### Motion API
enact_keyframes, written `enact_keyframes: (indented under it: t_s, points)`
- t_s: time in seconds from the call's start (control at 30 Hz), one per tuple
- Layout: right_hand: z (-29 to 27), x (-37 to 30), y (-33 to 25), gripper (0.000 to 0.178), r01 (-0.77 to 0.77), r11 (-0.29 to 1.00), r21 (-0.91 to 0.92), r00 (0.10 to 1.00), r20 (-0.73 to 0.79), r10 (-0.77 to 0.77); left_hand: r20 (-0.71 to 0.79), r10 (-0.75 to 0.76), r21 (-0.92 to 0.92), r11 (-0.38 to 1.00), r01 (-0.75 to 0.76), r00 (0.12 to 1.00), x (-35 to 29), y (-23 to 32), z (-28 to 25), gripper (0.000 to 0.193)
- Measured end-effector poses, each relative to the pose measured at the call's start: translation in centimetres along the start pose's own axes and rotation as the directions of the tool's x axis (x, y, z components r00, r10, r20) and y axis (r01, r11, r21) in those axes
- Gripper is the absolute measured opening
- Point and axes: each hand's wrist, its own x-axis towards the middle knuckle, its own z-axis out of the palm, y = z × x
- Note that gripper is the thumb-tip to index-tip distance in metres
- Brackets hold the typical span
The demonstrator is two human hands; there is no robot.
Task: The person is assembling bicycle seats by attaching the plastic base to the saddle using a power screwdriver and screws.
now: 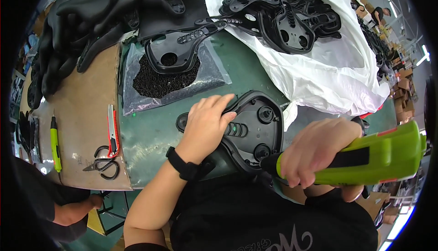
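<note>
A black moulded plastic shell [245, 147], narrow at its left end and broad at its right, lies on the green table in front of me. My left hand [205, 122] holds it by the narrow end, palm down, thumb toward the broad part. My right hand [315, 149] is wrapped round a lime-green electric screwdriver [381, 155], held almost level. Its black nose points left, at the shell's near right edge by the lower round recess; the bit's tip is hidden. Beyond my left hand, a clear bag [214, 70] of small dark screws [150, 81] lies partly under another black shell [175, 52].
Several similar shells [292, 25] lie on a white sack [319, 84] at the back right. Black padded pieces [86, 13] are heaped at the back left. A red cutter knife [112, 130], scissors [105, 163] and a green pen-shaped tool [55, 143] lie left. Another person's arm [75, 210] shows lower left.
</note>
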Motion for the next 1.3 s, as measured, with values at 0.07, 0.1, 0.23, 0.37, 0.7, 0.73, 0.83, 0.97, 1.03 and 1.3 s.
enact_keyframes:
  t_s: [0.07,0.1,0.23,0.37,0.7,0.73,0.83,0.97,1.03,1.3]
  points:
    - [0.3,0.3,0.7,0.056,-0.007,1.0,0.005,1.0,0.005,0.007,0.063,-0.037,0.053,0.998,0.034,0.997,-0.2,0.2,0.1,0.037]
    - [0.7,0.4,1.1,0.054,-0.009,1.0,0.004,1.0,0.003,0.009,0.128,-0.068,0.107,0.993,0.055,0.989,-0.2,0.3,0.2,0.036]
    - [2.7,0.4,2.1,0.046,-0.014,0.967,-0.255,0.98,-0.195,-0.037,0.128,-0.077,0.107,0.992,0.063,0.989,-0.1,0.5,0.2,0.035]
    - [3.2,0.3,2.4,0.046,-0.092,0.959,-0.267,0.965,-0.261,0.02,0.107,-0.069,0.116,0.992,0.056,0.992,-0.3,0.3,0.5,0.035]
    - [4.4,1.5,4.5,0.019,-0.007,0.963,-0.269,0.979,-0.2,-0.049,0.06,-0.036,0.176,0.984,0.025,0.998,-0.5,0.0,0.9,0.027]
    - [4.4,1.6,4.5,0.019,-0.006,0.964,-0.265,0.979,-0.197,-0.048,0.064,-0.028,0.189,0.982,0.015,0.998,-0.5,0.0,0.9,0.027]
    - [4.3,1.9,4.4,0.021,-0.002,0.95,-0.312,0.984,-0.171,-0.054,0.062,-0.018,0.202,0.979,0.005,0.998,-0.3,-0.1,1.1,0.027]
    - [4.1,2.2,5.0,0.02,-0.009,0.956,-0.295,0.994,-0.108,-0.024,0.088,-0.042,0.245,0.969,0.02,0.995,-0.1,-0.6,1.2,0.026]
    - [4.1,2.7,5.3,0.02,-0.014,0.961,-0.276,0.998,-0.057,-0.001,0.065,-0.051,0.269,0.963,0.032,0.997,-0.6,-0.9,1.0,0.025]
    - [4.2,1.1,4.2,0.038,0.029,0.984,-0.178,0.999,0.02,-0.026,-0.039,0.053,0.268,0.963,-0.04,0.998,-1.6,-0.2,1.6,0.029]
